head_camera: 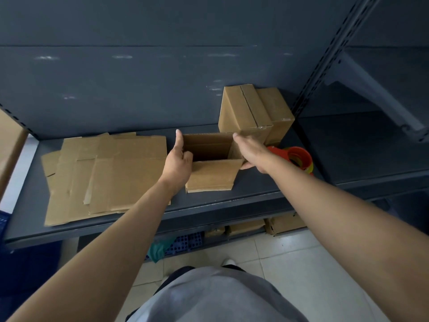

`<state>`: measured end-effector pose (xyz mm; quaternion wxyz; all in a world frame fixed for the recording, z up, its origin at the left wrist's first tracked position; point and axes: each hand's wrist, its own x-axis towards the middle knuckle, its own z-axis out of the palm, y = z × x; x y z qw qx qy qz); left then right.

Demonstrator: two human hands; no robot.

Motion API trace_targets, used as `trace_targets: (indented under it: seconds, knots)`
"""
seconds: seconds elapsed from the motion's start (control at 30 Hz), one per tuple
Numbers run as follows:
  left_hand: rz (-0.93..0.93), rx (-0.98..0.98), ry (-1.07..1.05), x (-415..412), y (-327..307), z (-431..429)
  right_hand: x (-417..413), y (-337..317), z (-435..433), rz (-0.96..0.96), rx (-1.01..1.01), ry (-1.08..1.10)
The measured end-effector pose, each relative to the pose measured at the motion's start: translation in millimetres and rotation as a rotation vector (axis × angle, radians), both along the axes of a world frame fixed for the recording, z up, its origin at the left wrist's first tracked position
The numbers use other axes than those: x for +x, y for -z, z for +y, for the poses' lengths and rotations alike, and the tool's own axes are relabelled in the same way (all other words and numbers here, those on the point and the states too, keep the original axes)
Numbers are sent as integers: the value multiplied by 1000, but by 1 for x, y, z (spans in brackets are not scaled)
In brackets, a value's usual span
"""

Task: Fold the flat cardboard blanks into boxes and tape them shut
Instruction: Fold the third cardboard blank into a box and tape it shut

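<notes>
On the shelf (255, 190), the box (209, 176) stands popped open with its top flaps not folded yet. The left hand (177, 160) grips its left wall, thumb up. The right hand (251, 152) seems to pinch the right wall, but its fingers are mostly hidden. Two done boxes (253, 110) sit behind, a pile of blanks (111, 175) is left to do, and the tape (299, 156) is just beside the box.

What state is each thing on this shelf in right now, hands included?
open box: upright, top open, near flap folded outward
flat cardboard blanks: unfolded, stacked flat
finished boxes: closed, taped, standing at the back
tape dispenser: lying idle, not held
left hand: grips the open box's left side
right hand: grips its right side
</notes>
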<state>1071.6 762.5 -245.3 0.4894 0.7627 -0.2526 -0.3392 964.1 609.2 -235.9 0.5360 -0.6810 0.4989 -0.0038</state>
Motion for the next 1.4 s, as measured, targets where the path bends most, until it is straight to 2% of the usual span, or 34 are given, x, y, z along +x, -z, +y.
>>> trace_targets:
  seconds: [0.13, 0.33, 0.47, 0.83, 1.0, 1.13, 1.3, 1.4]
  knots:
    - [-73, -3, -29, 3, 3, -1, -6, 4, -9, -83, 208, 53]
    - [-65, -46, -58, 4, 7, 2, -8, 0, -12, -117, 301, 35]
    - [-26, -78, -51, 5, 5, 5, -4, 1, -7, -35, 211, -43]
    - [-1, -187, -111, 7, 20, 11, 14, 7, 1, 64, 14, -40]
    - [-31, -195, -112, 6, 22, 12, 16, 11, 0, 52, 14, 2]
    - [-39, -159, -16, 8, 21, 10, 15, 11, -1, 39, 20, -1]
    - [52, -73, 45, 6, 21, 8, 15, 13, -1, 32, 19, -25]
    - [99, -58, 98, 6, 20, 11, 10, 12, -3, 9, 91, -42]
